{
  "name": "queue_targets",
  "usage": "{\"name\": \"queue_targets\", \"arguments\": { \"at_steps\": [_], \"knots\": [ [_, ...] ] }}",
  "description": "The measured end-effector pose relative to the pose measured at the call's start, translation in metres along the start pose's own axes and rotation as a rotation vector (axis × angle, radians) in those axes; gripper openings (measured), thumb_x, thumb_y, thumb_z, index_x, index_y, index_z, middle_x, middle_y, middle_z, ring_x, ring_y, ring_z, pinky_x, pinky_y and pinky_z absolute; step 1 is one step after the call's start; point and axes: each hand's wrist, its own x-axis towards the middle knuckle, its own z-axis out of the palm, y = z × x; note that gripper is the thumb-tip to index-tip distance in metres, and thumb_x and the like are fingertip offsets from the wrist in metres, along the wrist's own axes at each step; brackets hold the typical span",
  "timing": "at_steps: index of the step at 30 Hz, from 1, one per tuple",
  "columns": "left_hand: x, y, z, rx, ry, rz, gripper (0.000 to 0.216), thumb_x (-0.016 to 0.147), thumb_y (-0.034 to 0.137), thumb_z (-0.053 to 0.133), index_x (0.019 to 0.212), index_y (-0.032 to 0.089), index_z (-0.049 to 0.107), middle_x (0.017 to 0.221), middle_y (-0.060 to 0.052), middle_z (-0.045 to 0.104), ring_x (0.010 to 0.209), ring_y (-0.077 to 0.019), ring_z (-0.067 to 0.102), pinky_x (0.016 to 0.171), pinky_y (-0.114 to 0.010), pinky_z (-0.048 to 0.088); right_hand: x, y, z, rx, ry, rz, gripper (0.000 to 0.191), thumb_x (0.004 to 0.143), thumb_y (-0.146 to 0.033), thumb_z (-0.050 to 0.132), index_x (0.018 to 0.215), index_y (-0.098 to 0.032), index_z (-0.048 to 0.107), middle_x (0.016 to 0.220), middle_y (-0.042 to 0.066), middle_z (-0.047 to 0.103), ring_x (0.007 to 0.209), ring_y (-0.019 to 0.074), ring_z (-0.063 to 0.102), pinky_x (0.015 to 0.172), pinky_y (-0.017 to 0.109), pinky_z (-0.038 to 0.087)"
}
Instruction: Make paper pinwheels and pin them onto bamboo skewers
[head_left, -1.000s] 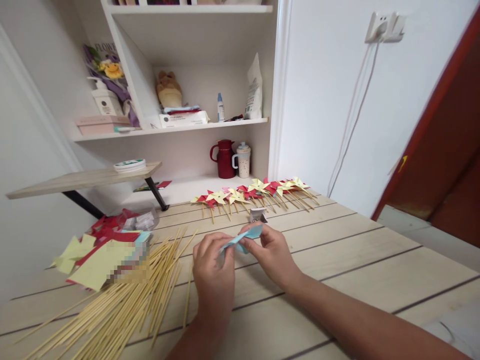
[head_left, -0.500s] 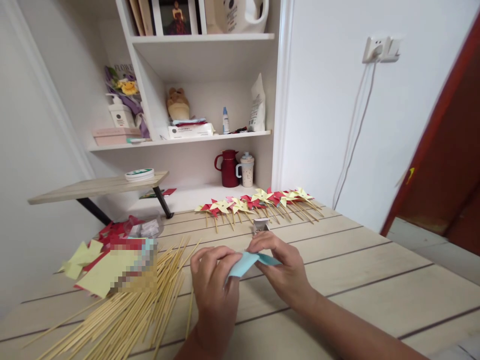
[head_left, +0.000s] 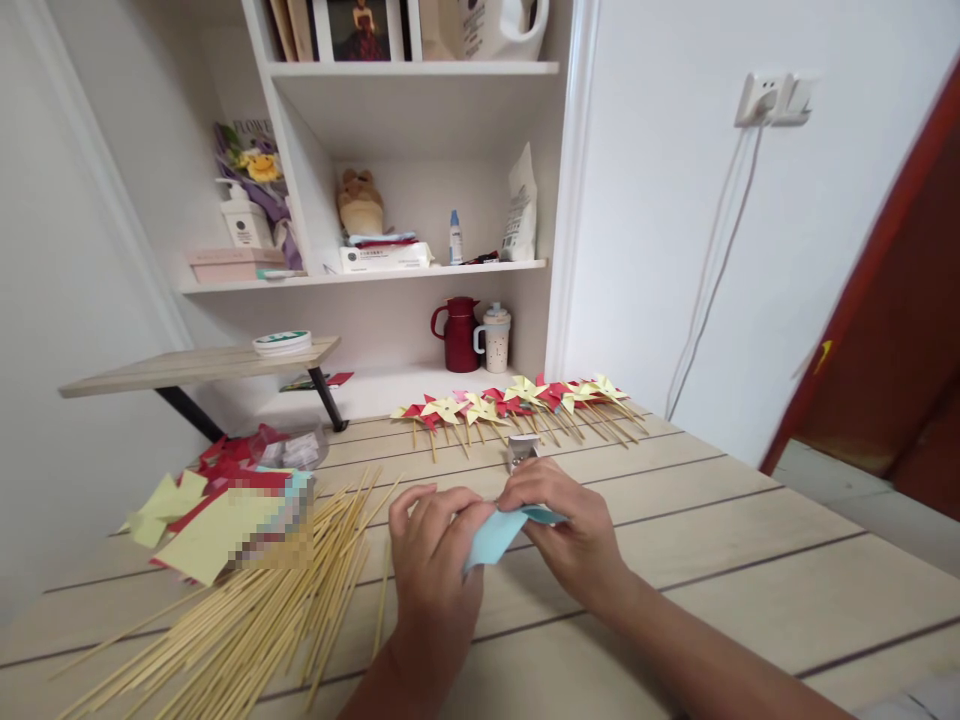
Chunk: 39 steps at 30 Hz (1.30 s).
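A light blue piece of paper [head_left: 495,538], bent into pinwheel-like flaps, is held between my two hands above the table. My left hand [head_left: 435,550] grips its left side, fingers curled over the top edge. On the other side, my right hand [head_left: 566,530] pinches the paper near its middle, and one blue flap sticks out between thumb and fingers. The fingertips hide part of the centre. Just beyond my right hand stands a small open box [head_left: 523,450] with tiny items inside that I cannot make out.
Finished pinwheels [head_left: 525,392] on sticks lie in a row at the table's back. Many loose thin sticks [head_left: 247,630] spread over the left, beside coloured paper sheets [head_left: 217,530] and a clear container [head_left: 300,450]. A small raised wooden stand [head_left: 187,365] is behind them.
Both hands and the blue paper have shifted slightly to the right. The left part of the paper now tilts further down, and both hands still hold it.
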Motion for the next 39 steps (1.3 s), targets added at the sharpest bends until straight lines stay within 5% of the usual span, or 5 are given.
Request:
{"name": "queue_targets", "arguments": {
  "at_steps": [22, 32, 39],
  "knots": [
    [0.0032, 0.0050, -0.0040, 0.080, 0.024, 0.062, 0.025, 0.086, 0.004, 0.048, 0.093, 0.020, 0.066, 0.086, -0.001, 0.072, 0.077, -0.0141, 0.065, 0.089, -0.038, 0.039, 0.0033, -0.0072, -0.0012, -0.055, 0.058, -0.011, 0.015, 0.086, -0.011, 0.063, 0.089, -0.025, 0.067, 0.079, 0.002, 0.070, 0.074, 0.0189, 0.063, 0.076, 0.039, 0.050],
    [0.0009, 0.0031, -0.0016, 0.082, 0.020, 0.088, 0.024, 0.087, 0.005, 0.048, 0.094, 0.022, 0.065, 0.086, 0.000, 0.073, 0.075, -0.0139, 0.066, 0.087, -0.036, 0.041, 0.0029, -0.0060, -0.0043, -0.090, -0.021, 0.008, 0.014, 0.088, -0.013, 0.060, 0.087, -0.025, 0.067, 0.078, 0.002, 0.070, 0.072, 0.0188, 0.061, 0.073, 0.038, 0.048],
    [-0.0002, 0.0036, 0.0041, 0.032, 0.029, 0.009, 0.026, 0.085, 0.003, 0.050, 0.092, 0.023, 0.066, 0.085, 0.001, 0.072, 0.077, -0.0144, 0.065, 0.088, -0.037, 0.039, 0.0026, -0.0029, -0.0036, -0.127, -0.010, 0.038, 0.014, 0.089, -0.014, 0.059, 0.084, -0.026, 0.066, 0.077, 0.002, 0.069, 0.072, 0.0194, 0.062, 0.076, 0.039, 0.049]
  ]
}}
